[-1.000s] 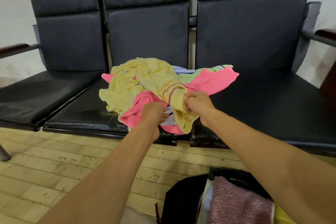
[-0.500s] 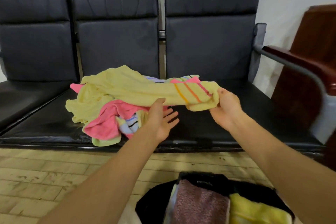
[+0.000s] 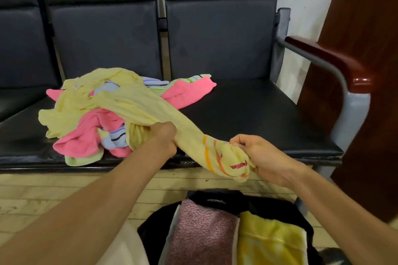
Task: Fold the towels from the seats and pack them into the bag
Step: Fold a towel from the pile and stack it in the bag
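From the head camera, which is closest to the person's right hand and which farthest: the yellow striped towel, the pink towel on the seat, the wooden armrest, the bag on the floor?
1. Yellow striped towel: gripped in the right hand.
2. Bag: just below the hand, on the floor.
3. Wooden armrest and pink towel: armrest up and right, towel up and left on the seat; too close to call.

Yellow towel [image 3: 137, 105] in both hands, above open bag [image 3: 215, 198].
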### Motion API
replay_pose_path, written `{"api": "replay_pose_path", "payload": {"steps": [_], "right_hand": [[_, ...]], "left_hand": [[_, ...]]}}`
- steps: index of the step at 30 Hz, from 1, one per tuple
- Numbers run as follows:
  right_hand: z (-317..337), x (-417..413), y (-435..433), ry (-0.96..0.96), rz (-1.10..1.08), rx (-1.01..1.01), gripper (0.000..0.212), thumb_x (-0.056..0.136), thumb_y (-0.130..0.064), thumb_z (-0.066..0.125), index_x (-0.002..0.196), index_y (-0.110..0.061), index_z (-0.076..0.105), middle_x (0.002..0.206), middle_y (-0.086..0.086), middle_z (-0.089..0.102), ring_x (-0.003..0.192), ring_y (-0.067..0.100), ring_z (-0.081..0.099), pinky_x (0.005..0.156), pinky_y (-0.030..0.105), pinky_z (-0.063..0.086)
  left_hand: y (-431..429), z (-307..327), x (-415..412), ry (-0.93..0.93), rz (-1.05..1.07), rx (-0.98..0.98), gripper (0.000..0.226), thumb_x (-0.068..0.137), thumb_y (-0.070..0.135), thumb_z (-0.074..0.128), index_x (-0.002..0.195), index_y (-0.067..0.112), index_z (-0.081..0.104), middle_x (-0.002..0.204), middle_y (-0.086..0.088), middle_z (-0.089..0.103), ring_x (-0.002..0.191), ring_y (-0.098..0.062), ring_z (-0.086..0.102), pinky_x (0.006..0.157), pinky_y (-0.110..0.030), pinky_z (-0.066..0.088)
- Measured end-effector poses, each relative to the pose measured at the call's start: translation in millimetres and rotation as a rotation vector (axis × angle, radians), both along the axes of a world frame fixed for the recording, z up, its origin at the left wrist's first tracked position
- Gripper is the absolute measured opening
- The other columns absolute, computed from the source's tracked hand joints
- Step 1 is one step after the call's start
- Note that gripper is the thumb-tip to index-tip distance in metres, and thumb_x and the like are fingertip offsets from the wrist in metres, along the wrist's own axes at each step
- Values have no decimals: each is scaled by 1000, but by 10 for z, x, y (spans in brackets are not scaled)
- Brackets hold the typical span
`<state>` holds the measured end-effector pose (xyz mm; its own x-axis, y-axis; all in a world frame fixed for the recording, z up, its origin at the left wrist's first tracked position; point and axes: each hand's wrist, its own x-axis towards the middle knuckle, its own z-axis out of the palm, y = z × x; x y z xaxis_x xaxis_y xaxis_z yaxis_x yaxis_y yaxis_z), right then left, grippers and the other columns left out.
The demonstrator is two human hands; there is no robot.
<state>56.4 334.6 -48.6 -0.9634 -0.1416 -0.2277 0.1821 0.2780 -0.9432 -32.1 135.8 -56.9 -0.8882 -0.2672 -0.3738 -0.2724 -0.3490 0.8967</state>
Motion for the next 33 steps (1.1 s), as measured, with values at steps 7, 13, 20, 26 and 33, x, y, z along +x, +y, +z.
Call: {"api": "replay_pose_path", "payload": {"steps": [7, 13, 20, 26, 33], "right_hand": [[-38, 147, 46, 147, -128, 106, 15, 99, -16, 50, 91, -9, 61, 71, 5, 70, 59, 24, 66, 56, 31, 51], [-171, 62, 16, 191, -255, 204, 25, 101, -35, 44, 99, -18, 63, 95, 4, 71, 87, 20, 69, 87, 43, 56], [-414, 23, -113, -242, -349, -391, 47, 97, -53, 45, 115, -15, 68, 115, 12, 71, 110, 29, 65, 101, 49, 48], [-249, 103, -30, -185, -338, -426, 35, 95, -28, 59, 121, -5, 65, 113, 13, 71, 107, 29, 67, 98, 47, 50], [-103, 347, 219, -19, -345, -370, 29, 92, -22, 61, 118, -9, 67, 112, 10, 71, 106, 28, 68, 97, 49, 51]], "left_hand": [[169, 106, 256, 71, -295, 5, 48, 85, -18, 31, 126, -1, 49, 121, -18, 58, 104, -31, 59, 79, -41, 53], [246, 183, 579, 96, -637, -71, 56, 88, -15, 42, 133, 16, 51, 131, -10, 57, 121, -29, 54, 103, -48, 42], [196, 145, 872, 27, -842, -214, 49, 78, -15, 36, 116, 2, 62, 118, -18, 63, 110, -32, 60, 91, -43, 53], [166, 87, 939, -85, -802, -121, 46, 79, 14, 51, 125, 9, 55, 111, -6, 63, 95, -22, 60, 60, -28, 49], [346, 157, 1059, -45, -792, -75, 42, 86, 34, 67, 125, 19, 59, 117, -1, 68, 106, -20, 64, 79, -33, 54]]}}
